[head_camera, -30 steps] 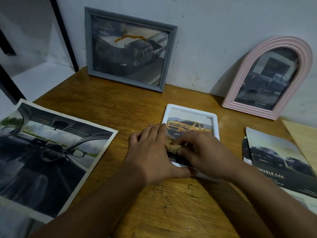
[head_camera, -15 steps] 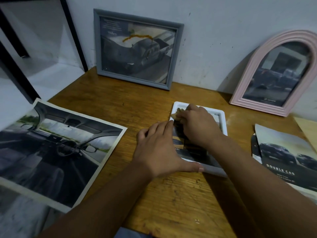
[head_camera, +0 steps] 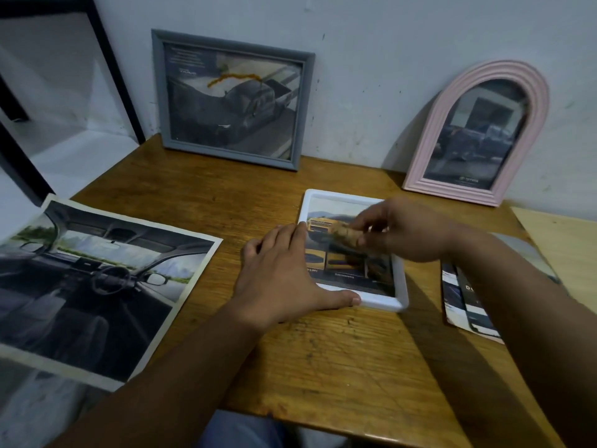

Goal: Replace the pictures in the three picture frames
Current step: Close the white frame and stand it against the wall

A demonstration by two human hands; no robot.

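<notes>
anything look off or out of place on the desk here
The white frame lies flat on the table while the grey frame and pink arched frame lean on the wall. The large car-interior print overhangs the table's left edge.

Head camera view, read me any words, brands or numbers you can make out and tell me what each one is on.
No text can be read in full.
"D": only this first letter shows on the brochure; the rest is hidden.
Grey frame: top-left lines blurred.
Pink frame: bottom logo too small.
White frame: captions too small.
</notes>
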